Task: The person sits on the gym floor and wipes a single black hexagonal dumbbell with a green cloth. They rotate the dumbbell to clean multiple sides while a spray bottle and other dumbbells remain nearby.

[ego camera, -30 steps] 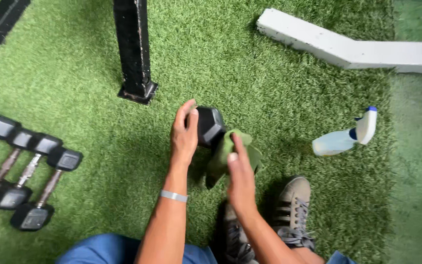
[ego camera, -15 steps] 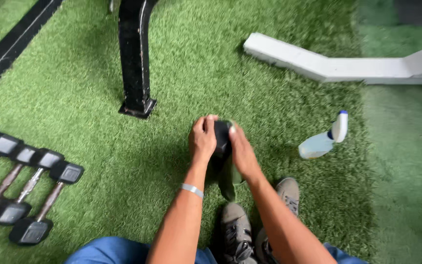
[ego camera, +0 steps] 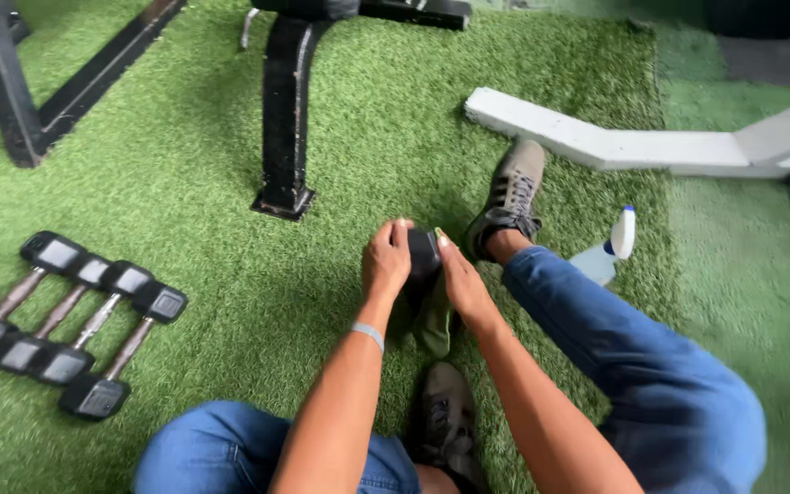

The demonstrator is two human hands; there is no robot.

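Seen from the head camera: left hand (ego camera: 386, 263) and right hand (ego camera: 462, 282) both clasped around a black dumbbell head (ego camera: 423, 252), held upright on the green turf (ego camera: 212, 183). Green cloth (ego camera: 433, 320) hanging just beneath, against the right palm. Spray bottle (ego camera: 607, 249) lying beyond the right leg (ego camera: 614, 338); three more dumbbells (ego camera: 66, 320) well apart at left.

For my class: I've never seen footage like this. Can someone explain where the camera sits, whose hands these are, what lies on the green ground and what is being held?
The camera sits on a person's head and looks down, so the arms reaching in from below are that person's own. The left hand and right hand together grip a black dumbbell with a green cloth under it. The ground is green artificial turf. To the left lie three more dumbbells side by side. A spray bottle lies to the right, beyond the person's leg in blue jeans. A black equipment post and a white frame stand farther off.
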